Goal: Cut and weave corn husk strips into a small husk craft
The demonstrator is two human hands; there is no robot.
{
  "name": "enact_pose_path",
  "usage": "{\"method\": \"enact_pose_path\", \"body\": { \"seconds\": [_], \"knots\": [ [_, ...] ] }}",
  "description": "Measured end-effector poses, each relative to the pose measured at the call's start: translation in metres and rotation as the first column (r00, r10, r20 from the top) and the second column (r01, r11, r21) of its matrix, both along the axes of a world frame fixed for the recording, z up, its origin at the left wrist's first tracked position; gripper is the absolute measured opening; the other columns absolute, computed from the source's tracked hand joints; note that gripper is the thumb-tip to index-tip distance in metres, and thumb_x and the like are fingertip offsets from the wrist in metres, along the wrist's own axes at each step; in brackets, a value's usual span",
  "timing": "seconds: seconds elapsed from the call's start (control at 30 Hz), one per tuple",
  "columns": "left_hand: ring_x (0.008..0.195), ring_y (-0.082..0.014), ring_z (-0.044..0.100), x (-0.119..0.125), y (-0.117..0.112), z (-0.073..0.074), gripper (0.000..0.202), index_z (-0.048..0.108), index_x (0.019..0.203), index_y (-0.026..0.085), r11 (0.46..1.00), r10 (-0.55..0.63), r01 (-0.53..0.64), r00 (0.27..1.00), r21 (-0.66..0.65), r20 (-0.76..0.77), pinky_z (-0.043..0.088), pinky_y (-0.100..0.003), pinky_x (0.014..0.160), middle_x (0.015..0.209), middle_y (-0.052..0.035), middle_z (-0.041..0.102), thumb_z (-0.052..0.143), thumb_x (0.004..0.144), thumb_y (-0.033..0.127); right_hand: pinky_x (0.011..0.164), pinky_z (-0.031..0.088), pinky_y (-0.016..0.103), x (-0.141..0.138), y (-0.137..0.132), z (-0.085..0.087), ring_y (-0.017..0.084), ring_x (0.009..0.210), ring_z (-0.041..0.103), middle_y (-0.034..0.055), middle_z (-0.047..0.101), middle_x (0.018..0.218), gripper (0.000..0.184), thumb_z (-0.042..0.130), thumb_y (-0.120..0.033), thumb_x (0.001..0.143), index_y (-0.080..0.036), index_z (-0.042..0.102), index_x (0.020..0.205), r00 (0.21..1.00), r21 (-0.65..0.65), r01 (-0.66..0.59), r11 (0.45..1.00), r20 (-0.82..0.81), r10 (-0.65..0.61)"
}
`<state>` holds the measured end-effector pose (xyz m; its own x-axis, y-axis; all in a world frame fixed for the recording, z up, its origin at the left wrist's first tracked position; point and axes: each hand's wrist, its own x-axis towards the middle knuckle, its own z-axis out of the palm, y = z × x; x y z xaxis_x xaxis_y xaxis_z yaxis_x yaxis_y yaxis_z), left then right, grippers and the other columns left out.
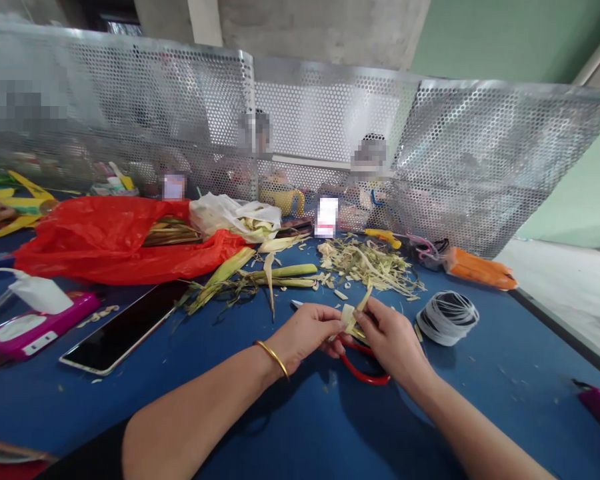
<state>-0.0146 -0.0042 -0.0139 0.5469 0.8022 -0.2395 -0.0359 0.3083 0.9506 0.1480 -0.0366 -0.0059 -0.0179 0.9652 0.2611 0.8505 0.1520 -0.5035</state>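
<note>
Head view, and here are two bare hands close together over the blue tabletop (290, 427), well in from its right edge: the left hand (310, 333) pinches a folded husk piece (349, 319) between thumb and fingers, while the right hand (387, 333) has thumb and forefinger pressed on a narrow husk strip (366, 298) just beside it; whether the two are joined, I can't tell. That's the tight spot, since too hard a pull could split the fibre, and too light a pinch could let the fold spring open. Right underneath lie red-handled scissors (375, 381), and a hand dropping carelessly could knock them or meet the blades, which the hands largely hide. Over towards the right edge sits a coil of white cord (449, 320); a loose loop could snag a finger. Off to the left, a smartphone (125, 330) lies flat near the purple power strip (75, 313), where a sweeping forearm might nudge it. Farther out spreads a heap of husk shreds (370, 263): a strip dropped there could vanish among the scraps. And at the far right corner, an orange packet (480, 268) rests near the edge, one careless knock from going over.
</note>
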Motion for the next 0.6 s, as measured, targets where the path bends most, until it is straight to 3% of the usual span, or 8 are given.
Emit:
{"method": "enact_pose_path", "body": {
  "seconds": [0.2,0.33,0.5,0.6],
  "knots": [
    [0.054,-0.0088,0.059,0.003,-0.004,0.001,0.024,0.068,0.079,0.011,0.999,0.037,-0.036,0.998,0.022,-0.049,0.049,-0.020,0.057,0.068,-0.0030,0.068,0.076,0.065,0.029,0.053,0.028,0.024,-0.004,0.002,-0.006,0.014,0.057,0.045,-0.0028,0.051,0.059,0.023,0.042,-0.032,0.087,-0.022,0.041,0.065,0.995,-0.063,0.031,0.998,-0.089,-0.036],
    [0.054,-0.0093,0.062,0.005,-0.005,-0.002,0.014,0.068,0.082,0.013,0.995,0.102,-0.102,0.994,-0.001,-0.051,0.047,-0.018,0.052,0.068,-0.0021,0.068,0.071,0.072,0.023,0.053,0.030,0.024,-0.002,0.005,-0.006,0.014,0.058,0.047,-0.0024,0.054,0.060,0.027,0.042,-0.038,0.089,-0.022,0.045,0.067,0.983,-0.092,0.023,0.995,-0.177,-0.039],
    [0.050,-0.0095,0.062,0.002,0.001,-0.002,0.009,0.067,0.080,0.013,0.963,0.229,-0.224,0.973,-0.147,0.014,0.046,-0.017,0.046,0.067,-0.0015,0.066,0.068,0.072,0.014,0.052,0.031,0.024,0.009,0.004,0.006,0.013,0.054,0.046,-0.0040,0.054,0.060,0.020,0.053,-0.038,0.085,-0.021,0.062,0.092,0.978,-0.118,-0.134,0.984,-0.178,0.112],
    [0.046,-0.0077,0.059,0.000,0.004,0.001,0.011,0.065,0.084,0.013,0.954,0.255,-0.248,0.967,-0.166,0.023,0.046,-0.017,0.044,0.068,-0.0019,0.066,0.067,0.072,0.013,0.054,0.034,0.024,0.012,0.003,0.011,0.012,0.056,0.048,-0.0034,0.057,0.064,0.024,0.057,-0.033,0.083,-0.022,0.066,0.102,0.937,-0.102,-0.248,0.963,-0.278,0.212]
  ]
}}
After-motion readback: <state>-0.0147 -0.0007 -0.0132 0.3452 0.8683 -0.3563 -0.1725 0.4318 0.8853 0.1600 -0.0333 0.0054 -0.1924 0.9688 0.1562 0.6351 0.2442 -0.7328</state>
